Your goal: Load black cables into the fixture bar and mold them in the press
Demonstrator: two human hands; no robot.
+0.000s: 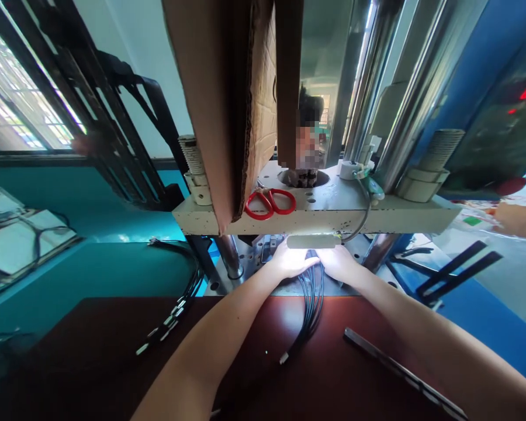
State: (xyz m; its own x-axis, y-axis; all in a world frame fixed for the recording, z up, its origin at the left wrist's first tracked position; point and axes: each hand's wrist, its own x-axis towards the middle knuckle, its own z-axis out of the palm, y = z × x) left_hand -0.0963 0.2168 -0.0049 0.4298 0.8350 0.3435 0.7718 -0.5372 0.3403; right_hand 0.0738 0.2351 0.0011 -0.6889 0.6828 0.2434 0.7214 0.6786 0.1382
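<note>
My left hand (294, 261) reaches under a glowing white lamp bar (313, 241) at the front of a press. Its thumb lies across the top of a bundle of black cables (312, 304), closed on them. Against the other side of the bundle, my right hand (338, 262) is closed at the same cables; its fingertips are hidden by the lamp and glare. From between the hands the cables hang down to the brown tabletop (307, 386), ending in a light-coloured connector (284, 357). What lies beneath the fingers on the machine's lower plate (234, 284) is hidden.
Red-handled scissors (272, 203) lie on the press's upper plate (377, 217), beside a cardboard sheet (228, 117). Another cable bundle with connectors (172, 318) rests at the left. A metal bar (394, 365) lies near my right forearm. Steel posts (228, 257) flank the hands.
</note>
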